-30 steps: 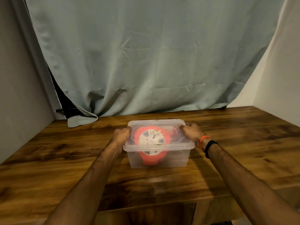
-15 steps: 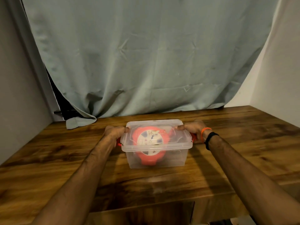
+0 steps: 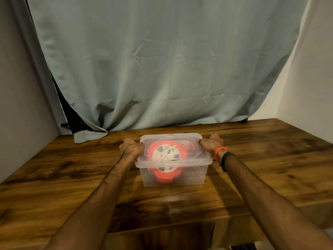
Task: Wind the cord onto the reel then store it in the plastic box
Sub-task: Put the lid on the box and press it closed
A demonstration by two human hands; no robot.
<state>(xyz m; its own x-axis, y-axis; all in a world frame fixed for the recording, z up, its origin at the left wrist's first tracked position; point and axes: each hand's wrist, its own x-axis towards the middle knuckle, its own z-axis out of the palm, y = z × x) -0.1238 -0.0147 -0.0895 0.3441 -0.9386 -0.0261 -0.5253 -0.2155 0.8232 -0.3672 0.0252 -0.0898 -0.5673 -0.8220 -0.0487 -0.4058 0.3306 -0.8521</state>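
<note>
From the head view, your plastic box (image 3: 173, 175) sits on the wooden counter (image 3: 261, 159), about midway across it, with its clear lid (image 3: 173, 139) on top. Inside the box lies the orange reel (image 3: 166, 156), flat face tilted up toward you, its pale round label showing through the lid and the front wall. The cord itself cannot be picked out separately through the plastic.

Your left hand (image 3: 131, 147) is at the left end of the box, fingers curled closed over the lid's left edge and touching it. Your right hand (image 3: 210, 144) mirrors it at the right end of the box, fingers curled closed over the lid's right edge. So the reel lies between your two hands, just inside the walls they press against. On your right wrist, an orange band (image 3: 220, 150) and a black band (image 3: 226, 158) sit just short of the box's right end.

Behind the box, a strip of bare counter runs to the grey-green curtain (image 3: 162, 69), whose hem rests on the counter behind and to the left of the box. Left of the box, the counter continues to a grey wall (image 3: 21, 105); right of the box, it continues to a white wall (image 3: 310, 87). In front of the box, open wood runs to the counter's near edge, crossed only by your forearms.
</note>
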